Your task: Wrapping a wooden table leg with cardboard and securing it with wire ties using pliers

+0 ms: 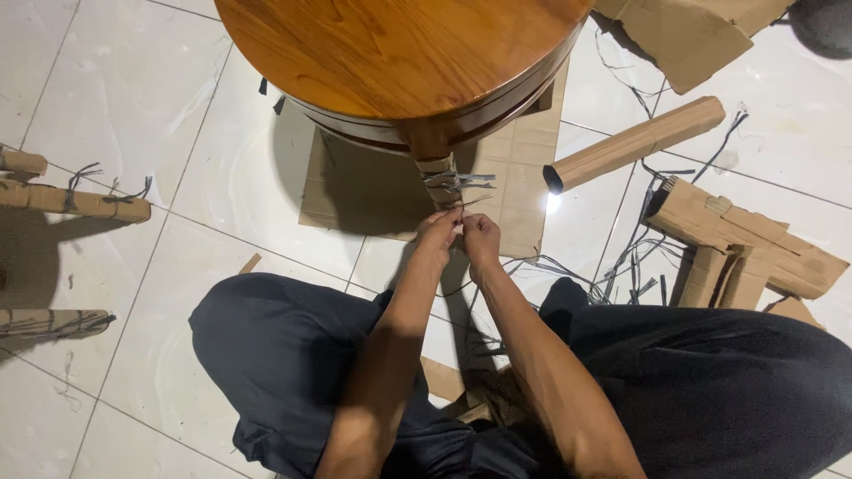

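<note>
Table leg (441, 182) wrapped w/ cardboard; white tile floor (133, 98), cardboard scraps (683, 35).

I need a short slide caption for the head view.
Both hands, left hand and right hand, meet at a strap around the cardboard-wrapped table leg.

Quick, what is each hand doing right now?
Left hand: closed, pinching the strap on the table leg.
Right hand: closed on the same strap.
</note>
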